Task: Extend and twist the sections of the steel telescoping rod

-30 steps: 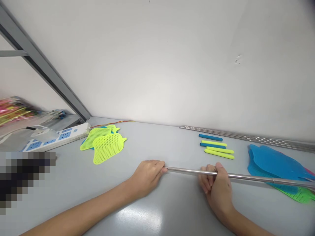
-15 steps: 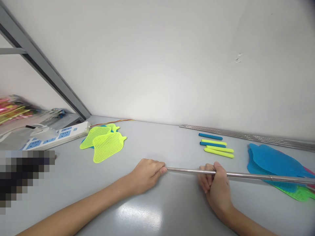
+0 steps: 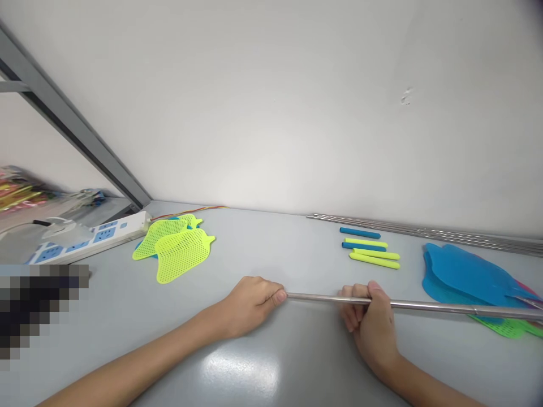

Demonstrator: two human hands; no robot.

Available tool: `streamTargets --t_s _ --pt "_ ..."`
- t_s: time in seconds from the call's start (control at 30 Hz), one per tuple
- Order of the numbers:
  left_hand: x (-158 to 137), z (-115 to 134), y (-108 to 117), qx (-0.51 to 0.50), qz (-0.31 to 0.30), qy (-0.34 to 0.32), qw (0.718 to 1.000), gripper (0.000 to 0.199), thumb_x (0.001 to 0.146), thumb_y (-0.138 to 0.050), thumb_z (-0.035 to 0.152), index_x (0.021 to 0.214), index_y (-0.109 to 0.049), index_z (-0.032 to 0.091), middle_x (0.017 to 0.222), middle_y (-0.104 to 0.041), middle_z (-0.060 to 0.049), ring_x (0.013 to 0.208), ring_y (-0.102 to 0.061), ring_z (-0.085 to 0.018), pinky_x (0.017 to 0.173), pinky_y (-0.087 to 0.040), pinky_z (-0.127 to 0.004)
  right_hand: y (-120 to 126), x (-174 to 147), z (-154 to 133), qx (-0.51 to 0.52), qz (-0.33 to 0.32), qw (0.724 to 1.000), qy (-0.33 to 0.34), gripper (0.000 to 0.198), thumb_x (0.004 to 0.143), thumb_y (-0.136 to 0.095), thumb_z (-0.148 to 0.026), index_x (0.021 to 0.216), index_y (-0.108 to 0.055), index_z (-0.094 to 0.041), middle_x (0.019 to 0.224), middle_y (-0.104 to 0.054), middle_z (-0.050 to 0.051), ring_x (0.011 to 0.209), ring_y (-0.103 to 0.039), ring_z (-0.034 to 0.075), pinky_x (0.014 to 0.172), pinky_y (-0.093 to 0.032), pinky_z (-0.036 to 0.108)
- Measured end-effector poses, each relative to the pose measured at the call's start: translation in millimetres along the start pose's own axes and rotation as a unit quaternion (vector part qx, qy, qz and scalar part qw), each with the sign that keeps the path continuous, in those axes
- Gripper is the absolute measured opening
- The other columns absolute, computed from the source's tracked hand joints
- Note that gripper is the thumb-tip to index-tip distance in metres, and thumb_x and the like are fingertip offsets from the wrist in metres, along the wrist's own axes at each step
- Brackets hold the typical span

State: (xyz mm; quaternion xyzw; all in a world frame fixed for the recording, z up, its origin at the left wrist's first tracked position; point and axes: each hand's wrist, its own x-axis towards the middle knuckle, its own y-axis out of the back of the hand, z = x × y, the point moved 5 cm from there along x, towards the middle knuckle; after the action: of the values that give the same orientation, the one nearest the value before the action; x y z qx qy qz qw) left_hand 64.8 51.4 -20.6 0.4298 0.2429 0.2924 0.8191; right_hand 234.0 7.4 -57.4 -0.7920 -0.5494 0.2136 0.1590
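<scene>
A thin metal telescopic rod [image 3: 432, 307] runs level across the front of the table, thicker toward the right edge of the view. Its thin left end is pinched in my left hand [image 3: 254, 302], which hides the tip. Farther right along the rod, my right hand [image 3: 373, 316] is closed round it, thumb on top. Behind my right hand lie several blue and yellow handle sleeves [image 3: 375, 262]. Past it, the rod passes over a pile of blue fly swatter heads [image 3: 470, 277], with green and pink ones partly covered beneath.
Yellow mesh fly swatter heads [image 3: 184, 257] lie stacked at the left, a blue one under them. A white power strip [image 3: 93, 240] with a plug sits beyond. Several metal rods [image 3: 407, 229] lie along the wall at the back right. A grey frame post [image 3: 80, 124] slants at the left.
The view has shifted slightly, so the table items sit a little farther left. Both hands keep their hold on the rod, with little visible movement.
</scene>
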Motion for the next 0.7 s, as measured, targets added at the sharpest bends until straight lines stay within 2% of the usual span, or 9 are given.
streamTargets --t_s 0.27,0.7 --pt "-2.1 5.3 -4.1 -0.032 -0.018 -0.001 0.999 0.037 0.083 -0.022 0.037 0.052 -0.023 0.016 0.046 -0.019 0.005 0.042 -0.022 -0.007 0.044 -0.019 -0.021 0.2 -1.1 3.2 0.002 -0.015 1.000 -0.003 0.045 0.077 -0.031 -0.035 0.035 -0.028 -0.019 0.033 -0.025 -0.003 0.033 -0.024 0.008 0.031 -0.017 0.023" --pt "-2.3 9.7 -9.9 0.010 -0.017 -0.002 1.000 0.038 0.084 -0.019 0.038 0.053 -0.023 0.016 0.045 -0.022 0.004 0.041 -0.024 -0.007 0.044 -0.019 -0.021 -3.0 -0.9 1.8 -0.015 -0.032 0.999 -0.001 0.045 0.078 -0.029 -0.036 0.036 -0.028 -0.019 0.033 -0.025 -0.003 0.033 -0.024 0.008 0.031 -0.018 0.022"
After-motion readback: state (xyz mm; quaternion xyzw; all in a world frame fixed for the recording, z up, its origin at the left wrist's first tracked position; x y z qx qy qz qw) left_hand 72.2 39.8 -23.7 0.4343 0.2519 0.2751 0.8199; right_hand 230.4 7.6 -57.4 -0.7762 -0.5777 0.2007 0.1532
